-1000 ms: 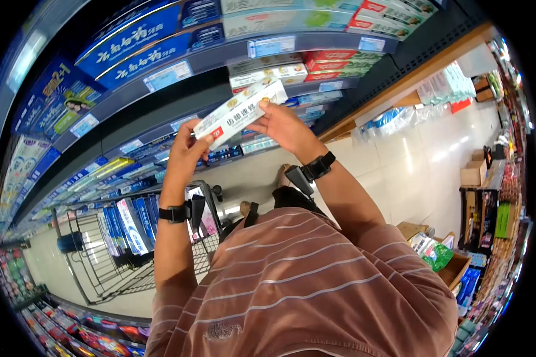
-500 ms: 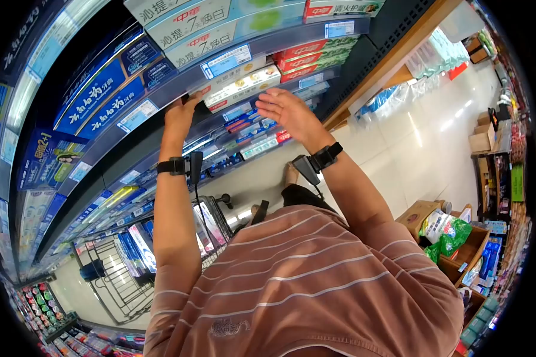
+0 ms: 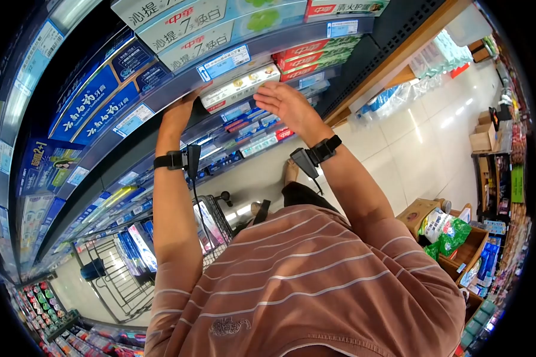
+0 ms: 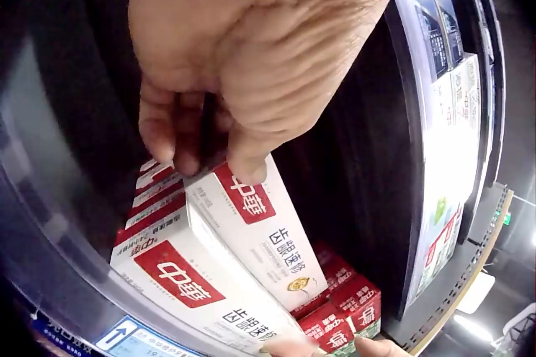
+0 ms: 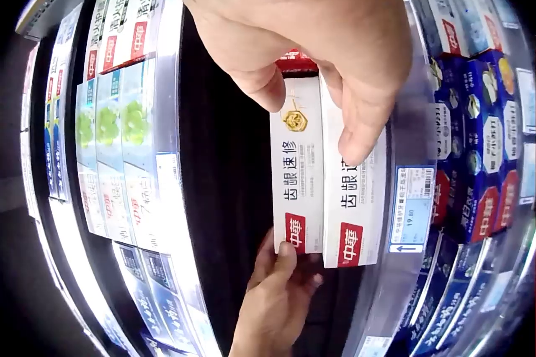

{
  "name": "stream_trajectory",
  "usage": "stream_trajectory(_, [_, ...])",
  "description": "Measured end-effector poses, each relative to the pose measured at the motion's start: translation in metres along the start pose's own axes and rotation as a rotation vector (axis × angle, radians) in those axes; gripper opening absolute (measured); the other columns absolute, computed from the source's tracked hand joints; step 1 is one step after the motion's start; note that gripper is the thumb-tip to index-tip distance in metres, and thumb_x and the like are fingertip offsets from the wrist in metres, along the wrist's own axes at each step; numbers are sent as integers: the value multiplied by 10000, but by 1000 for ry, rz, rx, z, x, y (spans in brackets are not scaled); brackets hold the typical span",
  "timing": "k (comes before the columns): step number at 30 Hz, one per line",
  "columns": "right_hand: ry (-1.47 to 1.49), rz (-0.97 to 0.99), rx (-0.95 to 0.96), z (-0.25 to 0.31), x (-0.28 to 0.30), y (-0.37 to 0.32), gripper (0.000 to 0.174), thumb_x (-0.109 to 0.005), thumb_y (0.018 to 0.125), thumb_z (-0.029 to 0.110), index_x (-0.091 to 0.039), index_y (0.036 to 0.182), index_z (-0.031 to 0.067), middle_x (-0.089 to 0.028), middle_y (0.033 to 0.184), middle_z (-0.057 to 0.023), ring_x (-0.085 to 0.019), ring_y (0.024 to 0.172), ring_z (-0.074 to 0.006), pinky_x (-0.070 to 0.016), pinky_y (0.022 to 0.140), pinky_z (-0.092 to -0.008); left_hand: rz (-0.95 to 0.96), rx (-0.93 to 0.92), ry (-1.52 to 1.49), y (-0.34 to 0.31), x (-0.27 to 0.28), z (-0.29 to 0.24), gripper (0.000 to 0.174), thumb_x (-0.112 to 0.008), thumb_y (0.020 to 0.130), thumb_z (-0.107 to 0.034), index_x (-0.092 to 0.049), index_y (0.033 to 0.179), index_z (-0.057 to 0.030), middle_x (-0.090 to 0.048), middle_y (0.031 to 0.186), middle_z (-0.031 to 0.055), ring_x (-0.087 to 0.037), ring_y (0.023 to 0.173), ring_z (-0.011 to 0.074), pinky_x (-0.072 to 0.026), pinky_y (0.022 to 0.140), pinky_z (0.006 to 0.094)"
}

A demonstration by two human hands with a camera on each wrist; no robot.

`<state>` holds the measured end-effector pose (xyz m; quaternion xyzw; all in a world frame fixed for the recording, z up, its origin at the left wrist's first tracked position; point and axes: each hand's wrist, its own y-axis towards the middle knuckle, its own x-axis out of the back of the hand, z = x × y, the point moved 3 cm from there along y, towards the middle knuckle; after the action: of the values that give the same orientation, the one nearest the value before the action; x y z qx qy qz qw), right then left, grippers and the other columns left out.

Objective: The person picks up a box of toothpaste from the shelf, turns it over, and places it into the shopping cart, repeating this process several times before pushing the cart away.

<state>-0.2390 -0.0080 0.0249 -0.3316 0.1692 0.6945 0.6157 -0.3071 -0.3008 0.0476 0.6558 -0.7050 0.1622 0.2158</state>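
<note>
My left hand (image 3: 177, 119) reaches into the shelf. In the left wrist view its thumb lies on the red logo of a white toothpaste box (image 4: 272, 236), with fingers behind that box's end, pinching it. Right beside it, at the shelf's front, sits a matching toothpaste box (image 4: 188, 290). My right hand (image 3: 292, 107) is at the other end of these boxes, its fingers extended. Seen from the right wrist, its thumb is by the top of the pinched box (image 5: 295, 173) and a finger lies over the front box (image 5: 347, 215). In the head view the shelf lip partly hides my left fingers.
Red toothpaste boxes (image 3: 315, 56) stand just right of the white ones. Above hangs a shelf edge with a price tag (image 3: 223, 63). Blue toothpaste boxes (image 3: 110, 110) sit to the left. A wire shopping cart (image 3: 116, 285) with boxes is at lower left.
A second ago both hands held a white toothpaste box out before the shelf. It has since gone onto the shelf; the right hand has let go and moved slightly toward the boxes.
</note>
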Motion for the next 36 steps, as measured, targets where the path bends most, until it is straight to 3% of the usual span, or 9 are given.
stream_trajectory(3, [-8,-13,2,1,-2,1,416,-553,987,196,-446,1293,-65,-515,1327,-270,-556,1242,-378,-470,1076,-461,-12,36,-9,2,-3,3,516,-687,938,-405,-605,1312,-58,-650,1254,127,-596,1109,221,-498,891,361])
stream_trajectory(6, [-17,-12,9,1,-2,3,393,-551,986,192,-454,1270,-62,-524,1307,-271,-566,1227,-379,-485,1060,-458,-77,-121,-61,-1,-5,2,484,-691,938,-385,-616,1286,-56,-675,1189,117,-616,1047,201,-495,860,344])
stream_trajectory(9, [-18,-11,9,0,1,4,409,-554,980,191,-449,1279,-67,-522,1314,-272,-568,1223,-378,-488,1057,-457,-105,-92,81,-12,1,0,511,-629,957,-405,-598,1292,-21,-633,1250,240,-615,1121,333,-464,939,398])
stream_trajectory(13, [-15,-20,15,0,1,4,433,-559,972,191,-445,1291,-78,-531,1309,-268,-579,1210,-371,-492,1053,-461,-80,241,86,-50,-9,14,615,-599,968,-439,-551,1282,88,-595,1237,337,-604,1187,321,-465,959,392])
stream_trajectory(14, [-10,-31,13,-1,3,3,431,-553,975,187,-449,1298,-78,-538,1316,-261,-576,1219,-364,-484,1062,-457,-188,-39,-102,-61,-28,16,674,-576,979,-436,-468,1368,103,-543,1329,332,-569,1243,346,-440,1023,367])
stream_trajectory(19, [-20,-60,-4,2,2,3,414,-539,986,171,-463,1305,-83,-550,1330,-252,-564,1244,-351,-464,1085,-455,-84,63,-28,-74,-60,-9,713,-535,1001,-395,-342,1457,118,-447,1445,318,-474,1340,383,-358,1122,389])
stream_trajectory(28, [-15,27,-15,2,0,-6,402,-546,978,185,-486,1271,-84,-575,1273,-264,-587,1207,-372,-488,1060,-460,-145,33,-209,-93,-35,-8,696,-608,980,-357,-364,1469,74,-473,1453,256,-484,1344,312,-392,1097,375])
stream_trajectory(31, [-56,114,-124,-12,-4,-10,431,-544,991,292,-541,1245,-56,-615,1234,-247,-609,1176,-360,-489,1048,-479,-208,78,-263,-129,7,11,622,-624,976,-349,-448,1403,68,-560,1359,225,-562,1237,265,-429,1054,362])
stream_trajectory(36, [-157,192,-338,-58,-29,-22,384,-523,1007,268,-585,1204,-55,-665,1148,-225,-659,1087,-332,-530,994,-459,-529,308,-321,-244,81,76,435,-623,970,-323,-598,1252,7,-659,1138,107,-645,991,169,-527,786,295])
